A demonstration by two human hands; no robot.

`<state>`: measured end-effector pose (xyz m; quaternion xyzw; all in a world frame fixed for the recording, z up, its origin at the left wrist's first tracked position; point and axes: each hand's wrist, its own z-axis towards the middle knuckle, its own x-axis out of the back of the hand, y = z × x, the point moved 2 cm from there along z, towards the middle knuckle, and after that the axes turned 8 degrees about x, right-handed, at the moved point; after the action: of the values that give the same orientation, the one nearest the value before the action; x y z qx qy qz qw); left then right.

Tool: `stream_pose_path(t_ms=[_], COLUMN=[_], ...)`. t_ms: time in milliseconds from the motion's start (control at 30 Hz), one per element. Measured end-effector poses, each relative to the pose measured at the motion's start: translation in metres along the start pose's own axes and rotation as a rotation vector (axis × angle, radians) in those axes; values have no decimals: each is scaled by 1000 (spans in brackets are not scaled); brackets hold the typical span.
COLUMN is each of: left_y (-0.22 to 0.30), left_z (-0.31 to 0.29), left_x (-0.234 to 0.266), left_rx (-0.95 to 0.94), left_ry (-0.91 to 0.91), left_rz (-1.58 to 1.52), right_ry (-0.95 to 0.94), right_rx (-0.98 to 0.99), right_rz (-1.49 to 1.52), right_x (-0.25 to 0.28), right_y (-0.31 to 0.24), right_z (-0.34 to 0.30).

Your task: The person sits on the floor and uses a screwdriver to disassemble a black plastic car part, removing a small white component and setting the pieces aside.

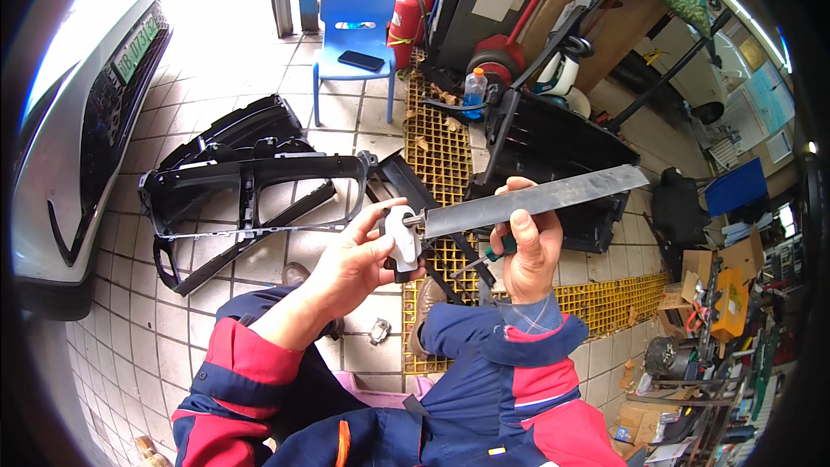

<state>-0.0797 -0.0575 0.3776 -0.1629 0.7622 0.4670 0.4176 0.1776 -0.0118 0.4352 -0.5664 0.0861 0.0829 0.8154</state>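
My left hand is closed around a small white and black actuator-like housing. A long flat dark grey slat extends to the right from the housing, its near end at a short metal shaft. My right hand grips the slat from below, thumb on the near side and fingers behind. A screwdriver with a green handle is also tucked in this hand, its shaft pointing down and left. Between my legs on the tiles lies a small metallic part.
Black plastic frames lie ahead to the left, near a white car. A blue chair bearing a phone stands ahead, beside fire extinguishers. A large black panel and yellow floor grating are on the right.
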Motion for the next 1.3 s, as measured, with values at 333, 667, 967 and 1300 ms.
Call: stream_pose_path(t_ms=[333,667,967,1300], left_y=[-3,-5,0,-3], left_z=[6,10,6,8], left_x=[6,0,6,8], left_rx=[19,30,24,-24], left_ry=[130,139,110,201], left_rz=[121,150,96,275], right_ry=[-14,-28,-175,-237], right_rx=[36,-16,-25,-9], right_rz=[10,10,-86,-81], right_x=[6,17,24,22], right_y=[16,9,4,9], right_z=[1,3,5,3])
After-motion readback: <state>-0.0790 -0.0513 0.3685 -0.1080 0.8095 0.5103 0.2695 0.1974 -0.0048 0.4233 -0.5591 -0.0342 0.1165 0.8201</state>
